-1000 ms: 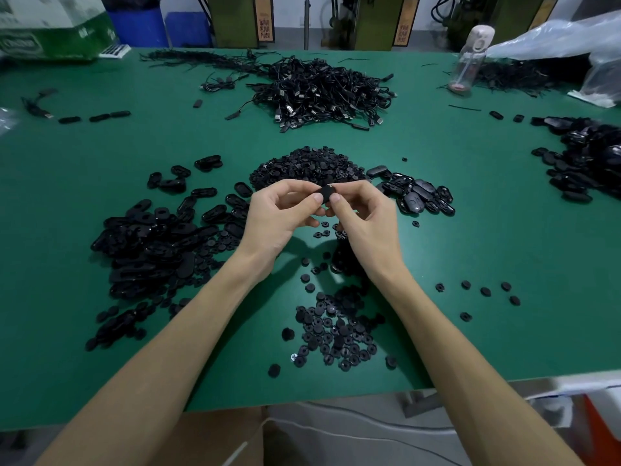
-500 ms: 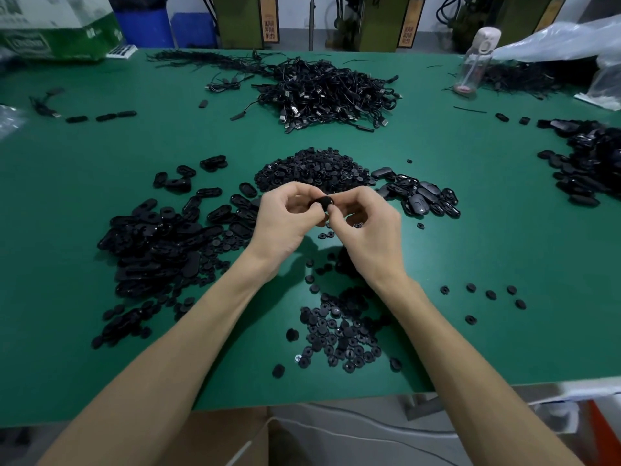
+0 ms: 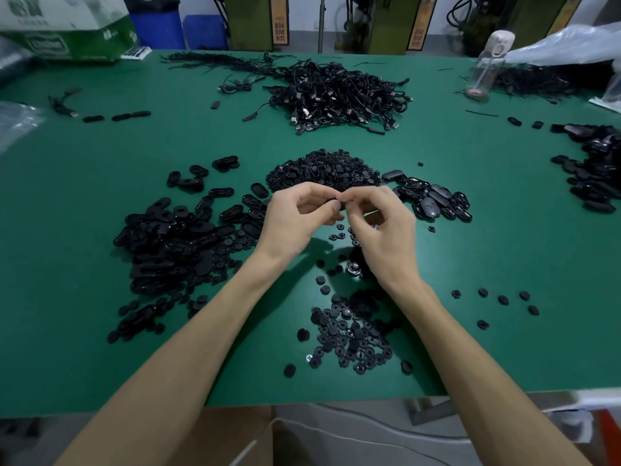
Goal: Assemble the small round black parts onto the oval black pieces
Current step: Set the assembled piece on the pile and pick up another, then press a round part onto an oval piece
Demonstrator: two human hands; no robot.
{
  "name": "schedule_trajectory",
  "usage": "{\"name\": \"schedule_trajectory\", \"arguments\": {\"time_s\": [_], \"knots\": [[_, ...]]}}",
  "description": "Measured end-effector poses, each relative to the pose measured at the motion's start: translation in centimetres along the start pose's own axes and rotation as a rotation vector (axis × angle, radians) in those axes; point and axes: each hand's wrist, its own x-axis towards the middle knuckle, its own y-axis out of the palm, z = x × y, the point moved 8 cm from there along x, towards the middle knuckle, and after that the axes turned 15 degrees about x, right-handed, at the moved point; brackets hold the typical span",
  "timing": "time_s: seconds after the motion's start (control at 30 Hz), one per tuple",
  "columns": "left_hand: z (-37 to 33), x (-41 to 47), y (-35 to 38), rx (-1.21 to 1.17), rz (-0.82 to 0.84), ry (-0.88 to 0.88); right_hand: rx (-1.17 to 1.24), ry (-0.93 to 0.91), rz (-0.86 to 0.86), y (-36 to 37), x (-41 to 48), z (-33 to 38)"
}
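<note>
Left hand (image 3: pixel 297 220) and right hand (image 3: pixel 386 227) both pinch a mostly hidden part (image 3: pixel 341 205) right where their fingertips meet, with the ovals (image 3: pixel 168 243) heaped nearer the left one.

Curled fingers of the left hand (image 3: pixel 299 223) and right hand (image 3: pixel 386 230) are hiding whatever is sitting between their tips. The right edge is cutting off a pile of ovals (image 3: pixel 594 176) and a bag (image 3: pixel 564 45); a box (image 3: pixel 67 31) is running off top left.
</note>
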Motion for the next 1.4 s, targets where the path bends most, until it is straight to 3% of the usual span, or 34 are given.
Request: {"name": "schedule_trajectory", "arguments": {"time_s": [0.13, 0.27, 0.37, 0.43, 0.53, 0.63, 0.77, 0.87, 1.07, 1.23, 1.4], "knots": [[-0.2, 0.4, -2.5, 0.323, -0.166, 0.013, 0.027, 0.076, -0.092, -1.0, 0.1, -0.5], [0.8, 0.9, -7.1, 0.792, -0.324, -0.125, 0.11, 0.215, -0.28, -2.9, 0.2, -2.5], [2.6, 1.7, -11.1, 1.188, -0.258, -0.321, 0.18, 0.307, -0.436, -4.5, 0.1, -3.9], [3.6, 1.7, -13.9, 1.32, -0.184, -0.439, 0.225, 0.341, -0.493, -5.1, 0.1, -4.5], [5.0, 1.3, -16.3, 1.454, -0.06, -0.538, 0.204, 0.351, -0.426, -4.5, 0.2, -4.8], [6.0, 0.8, -17.1, 1.497, -0.046, -0.539, 0.106, 0.344, -0.306, -3.4, 0.2, -4.4], [6.2, 0.8, -16.9, 1.441, -0.144, -0.482, -0.003, 0.283, -0.146, -1.9, 0.3, -3.7], [6.4, 0.7, -16.6, 1.247, -0.215, -0.437, -0.059, 0.253, -0.06, -1.0, 0.3, -3.5], [3.2, -0.1, -14.1, 0.896, -0.415, -0.16, -0.228, 0.17, 0.105, 1.1, 0.2, -3.2], [0.4, 0.9, -8.4, 0.507, -0.327, -0.049, -0.371, 0.143, 0.193, 2.6, 0.1, -2.9], [0.1, 2.1, -5.5, 0.213, -0.332, -0.074, -0.458, 0.085, 0.238, 3.3, 0.1, -2.9]]}}
